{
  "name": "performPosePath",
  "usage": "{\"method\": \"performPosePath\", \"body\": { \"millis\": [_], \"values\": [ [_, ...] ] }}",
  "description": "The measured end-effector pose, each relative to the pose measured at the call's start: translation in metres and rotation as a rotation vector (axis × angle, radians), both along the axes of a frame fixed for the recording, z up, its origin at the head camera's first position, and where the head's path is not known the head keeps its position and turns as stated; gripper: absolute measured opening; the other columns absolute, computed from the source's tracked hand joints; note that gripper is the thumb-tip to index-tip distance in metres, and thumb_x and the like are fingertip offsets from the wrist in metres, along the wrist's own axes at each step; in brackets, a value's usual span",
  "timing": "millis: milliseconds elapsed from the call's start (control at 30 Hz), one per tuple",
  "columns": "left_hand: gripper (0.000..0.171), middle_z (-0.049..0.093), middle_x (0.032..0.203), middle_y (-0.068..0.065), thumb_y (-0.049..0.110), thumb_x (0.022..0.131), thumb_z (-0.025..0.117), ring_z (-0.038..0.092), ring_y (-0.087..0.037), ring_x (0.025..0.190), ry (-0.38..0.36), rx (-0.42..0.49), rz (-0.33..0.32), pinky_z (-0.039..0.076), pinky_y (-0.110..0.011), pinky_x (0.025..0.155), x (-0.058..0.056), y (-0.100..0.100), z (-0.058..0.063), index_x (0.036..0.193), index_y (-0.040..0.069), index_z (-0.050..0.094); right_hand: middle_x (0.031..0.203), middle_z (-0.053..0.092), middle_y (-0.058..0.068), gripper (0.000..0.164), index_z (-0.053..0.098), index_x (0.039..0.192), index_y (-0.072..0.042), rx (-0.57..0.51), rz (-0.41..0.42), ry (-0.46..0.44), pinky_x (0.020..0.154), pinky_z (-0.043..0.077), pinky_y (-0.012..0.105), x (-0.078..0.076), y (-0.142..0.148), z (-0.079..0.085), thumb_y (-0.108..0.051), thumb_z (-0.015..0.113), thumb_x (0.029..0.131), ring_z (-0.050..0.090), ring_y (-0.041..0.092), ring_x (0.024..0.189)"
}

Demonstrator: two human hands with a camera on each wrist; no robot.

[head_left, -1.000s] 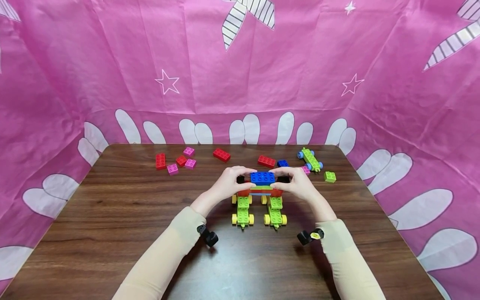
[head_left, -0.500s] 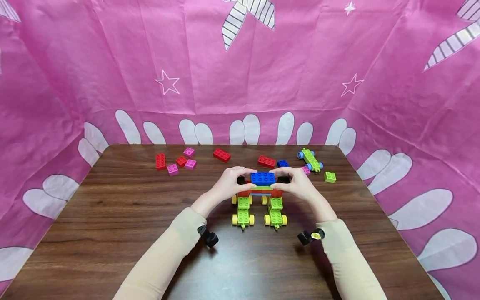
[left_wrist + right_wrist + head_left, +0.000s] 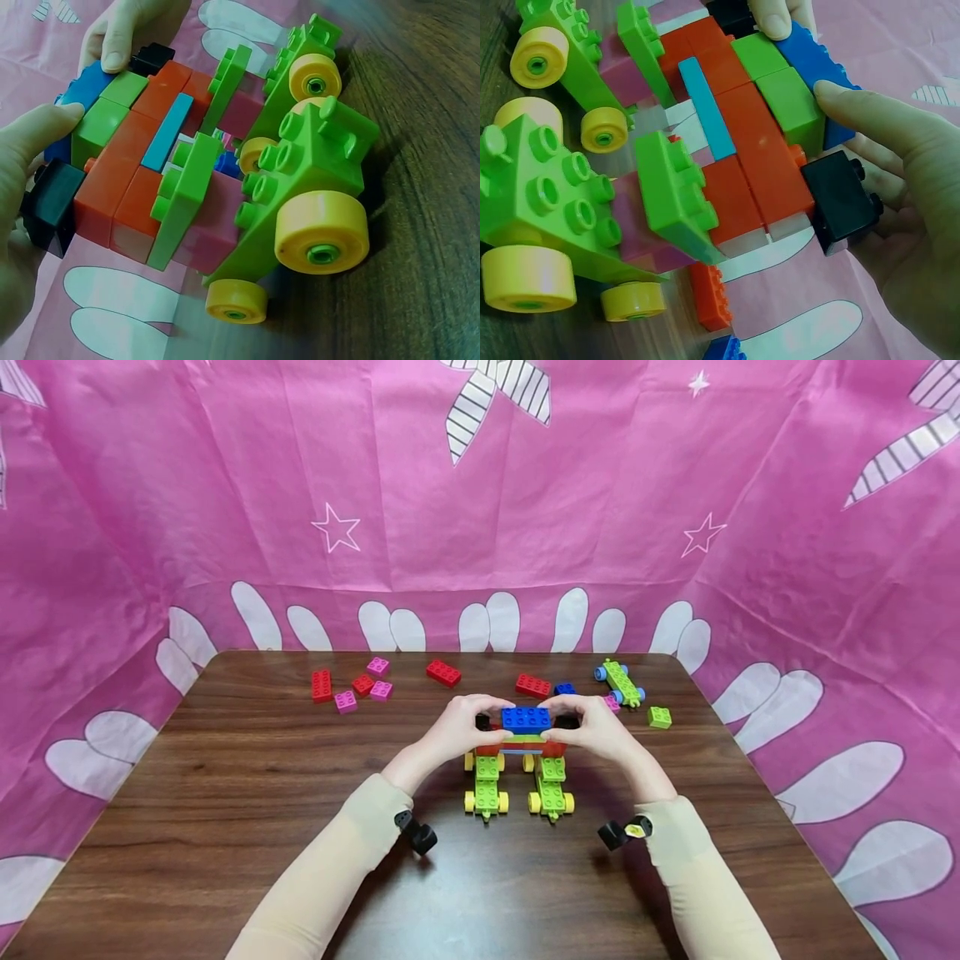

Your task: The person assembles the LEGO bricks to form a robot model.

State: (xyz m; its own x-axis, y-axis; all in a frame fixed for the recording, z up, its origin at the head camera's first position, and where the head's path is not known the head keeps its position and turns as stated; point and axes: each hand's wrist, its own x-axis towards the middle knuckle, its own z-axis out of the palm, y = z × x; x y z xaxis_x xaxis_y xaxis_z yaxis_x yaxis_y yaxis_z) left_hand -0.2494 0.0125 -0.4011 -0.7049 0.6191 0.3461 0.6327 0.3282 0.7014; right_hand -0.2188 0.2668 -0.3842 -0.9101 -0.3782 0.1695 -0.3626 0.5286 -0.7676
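Observation:
A blue toy brick tops a model built of toy bricks. My left hand holds this brick from the left, thumb at its near side and fingers at the back. From the right, my right hand grips it the same way. Under it, the wrist views show light green bricks, red bricks, a thin light-blue piece and pink bricks. Black bricks jut out at both sides beside the hands. Two green wheeled bases with yellow wheels stand on the table below.
Toward the back left of the wooden table lie loose red bricks and pink bricks. At the back right are another red brick, a small blue brick, a green base with blue wheels and a green brick.
Both hands keep the same hold on the blue brick, and the model stays in place. Only the head view shifts very slightly.

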Motion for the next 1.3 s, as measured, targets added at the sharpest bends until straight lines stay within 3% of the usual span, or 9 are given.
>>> {"method": "performPosePath", "body": {
  "millis": [300,533,667,733,933,1067,1200,1300],
  "values": [
    [0.042,0.068,0.109,-0.008,0.018,0.083,0.077,0.063,-0.018,0.094,-0.002,-0.054,-0.024,0.053,-0.03,0.087,0.002,-0.001,0.008,0.121,0.006,0.063,0.1,0.07,0.007,0.036,0.065,0.113,-0.008,0.017,0.043,-0.014,0.084,0.053,0.041,-0.002,0.001,0.002,-0.017,0.078,0.081,0.064,0.02,0.093],
    [0.049,0.066,0.117,-0.008,0.021,0.083,0.076,0.063,-0.02,0.1,-0.002,-0.065,-0.033,0.052,-0.034,0.091,0.004,-0.002,0.008,0.126,0.005,0.059,0.115,0.067,0.009,0.044,0.062,0.122,-0.008,0.042,0.049,0.008,0.093,0.05,0.048,-0.003,0.003,0.0,-0.017,0.078,0.082,0.062,0.024,0.106],
    [0.05,0.065,0.118,-0.009,0.022,0.083,0.076,0.063,-0.02,0.101,-0.002,-0.047,-0.03,0.051,-0.034,0.092,0.004,-0.003,0.008,0.127,0.005,0.059,0.119,0.066,0.008,0.043,0.062,0.122,-0.01,0.018,0.059,0.033,0.094,0.05,0.048,-0.002,0.004,0.002,-0.017,0.076,0.083,0.062,0.024,0.11],
    [0.049,0.066,0.118,-0.009,0.022,0.083,0.076,0.063,-0.02,0.1,-0.005,-0.035,-0.031,0.052,-0.034,0.092,0.004,-0.003,0.008,0.127,0.005,0.06,0.119,0.067,0.008,0.04,0.062,0.122,-0.01,-0.005,0.053,0.046,0.094,0.051,0.04,-0.002,0.005,0.004,-0.017,0.075,0.084,0.062,0.024,0.111],
    [0.043,0.067,0.115,-0.008,0.023,0.086,0.073,0.063,-0.019,0.1,-0.005,-0.026,-0.019,0.052,-0.033,0.092,0.004,-0.004,0.008,0.124,0.006,0.063,0.12,0.066,0.015,0.033,0.062,0.121,-0.008,-0.029,-0.007,0.075,0.088,0.052,0.025,-0.004,0.016,0.012,-0.017,0.069,0.089,0.06,0.027,0.114],
    [0.04,0.068,0.113,-0.007,0.024,0.087,0.072,0.063,-0.018,0.1,-0.008,-0.03,-0.017,0.052,-0.032,0.091,0.004,-0.005,0.008,0.122,0.007,0.064,0.121,0.065,0.016,0.031,0.062,0.121,-0.005,-0.049,-0.054,0.087,0.081,0.054,0.021,-0.009,0.025,0.016,-0.014,0.066,0.092,0.063,0.019,0.11],
    [0.039,0.068,0.112,-0.007,0.024,0.087,0.072,0.063,-0.018,0.1,-0.034,-0.029,-0.015,0.052,-0.031,0.092,0.003,-0.006,0.008,0.121,0.008,0.065,0.119,0.065,0.019,0.031,0.062,0.121,-0.005,-0.058,-0.126,0.104,0.062,0.054,0.022,-0.014,0.032,0.017,-0.013,0.067,0.091,0.066,0.016,0.087],
    [0.038,0.068,0.112,-0.007,0.024,0.087,0.073,0.063,-0.018,0.101,-0.058,-0.027,-0.01,0.052,-0.032,0.092,0.003,-0.005,0.009,0.121,0.008,0.065,0.116,0.067,0.018,0.031,0.064,0.119,-0.006,-0.045,-0.175,0.112,0.051,0.051,0.026,-0.019,0.038,0.014,-0.014,0.069,0.089,0.061,0.017,0.074]
  ]
}}
